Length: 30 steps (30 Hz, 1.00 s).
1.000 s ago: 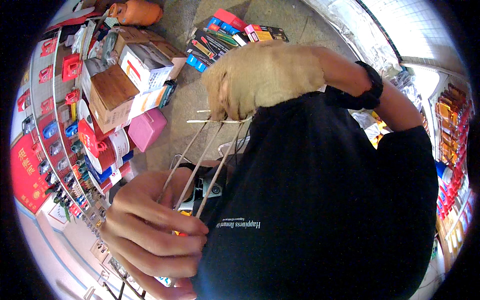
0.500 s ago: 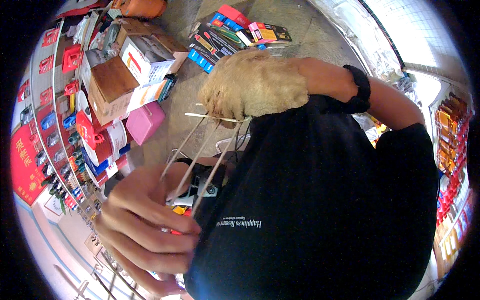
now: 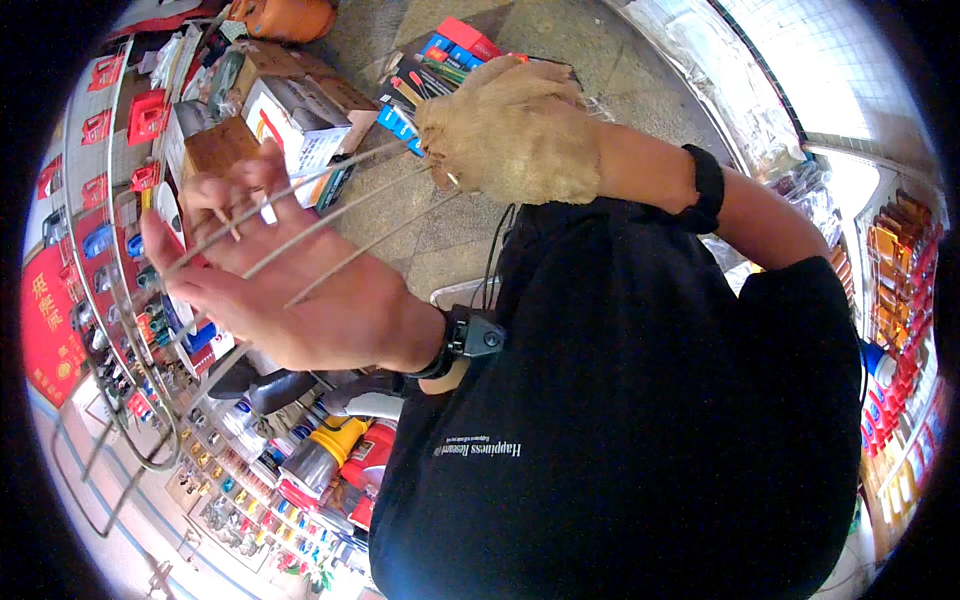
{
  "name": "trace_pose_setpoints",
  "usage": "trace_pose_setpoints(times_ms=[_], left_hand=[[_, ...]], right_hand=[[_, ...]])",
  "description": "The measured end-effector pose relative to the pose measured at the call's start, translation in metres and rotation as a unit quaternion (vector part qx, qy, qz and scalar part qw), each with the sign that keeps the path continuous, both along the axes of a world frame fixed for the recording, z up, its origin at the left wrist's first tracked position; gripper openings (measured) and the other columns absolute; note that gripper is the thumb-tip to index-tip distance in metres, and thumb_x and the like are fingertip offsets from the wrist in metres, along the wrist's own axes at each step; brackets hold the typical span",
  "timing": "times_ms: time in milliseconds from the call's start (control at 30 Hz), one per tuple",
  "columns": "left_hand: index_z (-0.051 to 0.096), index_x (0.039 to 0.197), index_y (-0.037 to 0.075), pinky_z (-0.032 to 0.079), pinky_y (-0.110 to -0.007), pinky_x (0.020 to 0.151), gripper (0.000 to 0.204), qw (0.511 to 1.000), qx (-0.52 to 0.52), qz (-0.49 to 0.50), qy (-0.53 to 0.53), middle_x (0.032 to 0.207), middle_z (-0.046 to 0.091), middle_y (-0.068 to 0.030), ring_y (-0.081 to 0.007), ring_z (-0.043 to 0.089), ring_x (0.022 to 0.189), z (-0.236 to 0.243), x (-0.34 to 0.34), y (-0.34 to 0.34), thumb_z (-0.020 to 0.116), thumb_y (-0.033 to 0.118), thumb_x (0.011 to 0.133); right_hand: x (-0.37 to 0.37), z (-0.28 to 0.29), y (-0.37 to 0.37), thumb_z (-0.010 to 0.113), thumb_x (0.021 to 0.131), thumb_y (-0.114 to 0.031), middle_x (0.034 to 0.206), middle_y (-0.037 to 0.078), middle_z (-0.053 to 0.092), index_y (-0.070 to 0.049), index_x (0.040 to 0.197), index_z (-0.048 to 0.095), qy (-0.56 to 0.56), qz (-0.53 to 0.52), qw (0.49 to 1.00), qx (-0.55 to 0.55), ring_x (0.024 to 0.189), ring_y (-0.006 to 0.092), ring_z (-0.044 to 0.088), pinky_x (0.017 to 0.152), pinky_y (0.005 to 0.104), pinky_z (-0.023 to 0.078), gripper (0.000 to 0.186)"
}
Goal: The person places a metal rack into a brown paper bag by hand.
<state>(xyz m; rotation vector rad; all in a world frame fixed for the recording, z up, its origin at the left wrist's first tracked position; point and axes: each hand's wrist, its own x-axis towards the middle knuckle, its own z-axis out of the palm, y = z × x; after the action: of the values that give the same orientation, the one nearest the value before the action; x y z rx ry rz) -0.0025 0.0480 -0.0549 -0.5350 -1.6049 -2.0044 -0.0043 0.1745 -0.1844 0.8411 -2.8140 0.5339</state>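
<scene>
Metal rods (image 3: 330, 215), three thin ones, run from your gloved right hand (image 3: 515, 130), closed on their far ends, across your open left hand (image 3: 290, 280); curl those spread fingers (image 3: 215, 195) round them, clear of the display rack (image 3: 110, 250) beyond.

Three thin metal rods (image 3: 330, 215) run roughly parallel (slightly fanned), slanting from the upper centre of the frame down to the left. Their upper ends sit in the gloved right hand (image 3: 515, 135); their lower lengths cross the open left hand (image 3: 280, 270).
</scene>
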Motion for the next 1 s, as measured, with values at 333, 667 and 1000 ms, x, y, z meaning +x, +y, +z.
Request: trace_pose_setpoints(times_ms=[333,667,1000], left_hand=[[0.042,0.125,0.009,0.031,-0.03,0.058,0.034,0.972,0.093,-0.216,-0.003,0.073,0.043,-0.002,-0.012,0.039,0.061,0.0,-0.027,-0.042,0.035,0.029,0.098],[0.051,0.112,0.004,0.031,-0.028,0.06,0.029,0.902,0.235,-0.356,-0.069,0.072,0.04,-0.0008,-0.0113,0.036,0.062,-0.01,-0.039,-0.034,0.036,0.024,0.097],[0.051,0.112,0.007,0.031,-0.029,0.056,0.029,0.951,0.15,-0.265,-0.062,0.072,0.038,-0.0029,-0.0116,0.036,0.061,0.0,-0.034,-0.032,0.046,0.01,0.083]], right_hand=[[0.0,0.001,-0.001,0.062,0.07,-0.018,0.065,0.008,0.056,-0.011,0.081,0.066,0.035,0.012,0.995,-0.088,0.057,0.0255,0.053,0.048,0.0429,0.045,0.013],[0.021,0.008,0.033,0.059,0.074,-0.017,0.073,0.007,0.057,-0.01,0.087,0.064,-0.003,-0.002,0.99,-0.142,0.067,0.0244,0.054,0.057,0.0401,0.045,0.016],[0.027,0.001,0.067,0.057,0.078,-0.017,0.082,0.007,0.058,-0.008,0.093,0.062,-0.029,-0.052,0.983,-0.173,0.077,0.0234,0.054,0.067,0.0373,0.045,0.018]])
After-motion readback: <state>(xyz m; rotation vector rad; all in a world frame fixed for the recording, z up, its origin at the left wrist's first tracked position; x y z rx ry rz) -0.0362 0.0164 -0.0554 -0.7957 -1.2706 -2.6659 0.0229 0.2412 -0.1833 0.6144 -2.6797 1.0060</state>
